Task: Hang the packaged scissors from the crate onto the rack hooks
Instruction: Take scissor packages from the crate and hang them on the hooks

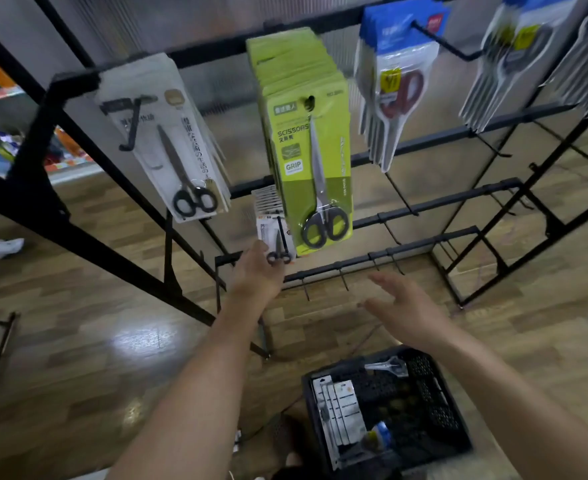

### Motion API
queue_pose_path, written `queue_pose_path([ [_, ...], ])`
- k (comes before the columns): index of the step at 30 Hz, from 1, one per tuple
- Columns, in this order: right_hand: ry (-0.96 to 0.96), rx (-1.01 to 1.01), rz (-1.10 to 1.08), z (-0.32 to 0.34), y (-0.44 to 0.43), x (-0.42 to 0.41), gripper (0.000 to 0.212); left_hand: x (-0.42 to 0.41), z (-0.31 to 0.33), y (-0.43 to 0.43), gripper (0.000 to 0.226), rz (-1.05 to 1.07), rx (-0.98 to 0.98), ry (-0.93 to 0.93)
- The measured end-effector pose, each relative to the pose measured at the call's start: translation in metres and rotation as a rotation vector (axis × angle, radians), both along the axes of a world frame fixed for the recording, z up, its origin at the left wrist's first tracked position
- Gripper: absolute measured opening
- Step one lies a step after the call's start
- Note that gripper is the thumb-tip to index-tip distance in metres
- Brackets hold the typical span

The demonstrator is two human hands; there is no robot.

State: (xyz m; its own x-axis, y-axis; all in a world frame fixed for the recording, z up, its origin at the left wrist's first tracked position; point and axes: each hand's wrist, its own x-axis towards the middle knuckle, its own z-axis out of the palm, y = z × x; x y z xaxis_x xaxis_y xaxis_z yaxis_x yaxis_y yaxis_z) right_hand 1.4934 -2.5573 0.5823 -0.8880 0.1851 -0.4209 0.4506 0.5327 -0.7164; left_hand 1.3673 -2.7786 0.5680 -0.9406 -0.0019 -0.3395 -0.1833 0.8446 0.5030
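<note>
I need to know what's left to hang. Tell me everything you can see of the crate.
The crate is black plastic with perforated lattice walls and floor, sitting open-topped on the wooden floor below the rack. Several white packs lie along its left side, one loose pack rests near the far rim, and a blue-topped pack sits lower down. Neither hand touches it.
</note>
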Motion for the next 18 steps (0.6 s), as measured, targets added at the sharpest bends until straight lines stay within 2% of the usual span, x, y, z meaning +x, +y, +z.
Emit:
queue_pose_path([
  [3,0.066,0.183,0.075,0.028,0.015,0.016,0.059,0.056,0.021,0.015,0.041,-0.126,-0.048,0.078],
  [6,0.114,0.262,0.16,0.046,0.029,0.035,0.061,0.101,0.042,0.033,0.046,-0.239,-0.128,0.185],
  [12,0.139,0.454,0.309,0.051,0.048,0.075,0.063,0.171,0.071,0.058,0.043,-0.245,-0.21,0.337],
  [18,0.079,0.551,0.28,0.041,0.05,0.116,0.065,0.205,0.057,0.053,0.046,-0.3,-0.225,0.373],
])
